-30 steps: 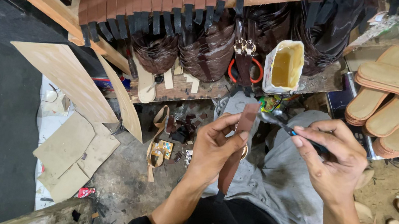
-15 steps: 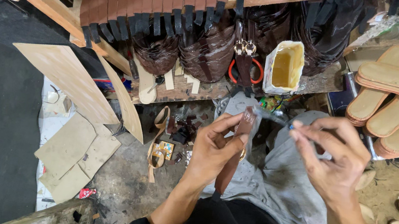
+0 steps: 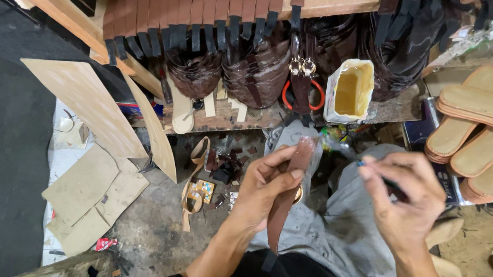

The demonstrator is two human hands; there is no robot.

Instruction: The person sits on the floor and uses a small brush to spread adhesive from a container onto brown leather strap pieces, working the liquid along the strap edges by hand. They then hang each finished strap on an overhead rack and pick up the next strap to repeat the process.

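- Head view: a long brown leather strap [image 3: 290, 193] is pinched upright by the left hand [image 3: 262, 187], at 6 o'clock.
- A thin dark brush [image 3: 378, 175] is grasped by the right hand [image 3: 403, 200], its blurred tip touching the strap's top.
- A glue-stained cut-open white container [image 3: 351, 90] is seen at 12 o'clock.

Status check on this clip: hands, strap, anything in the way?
Left hand pinching brown strap upright. Right hand holding small brush near strap top. Nothing between them.
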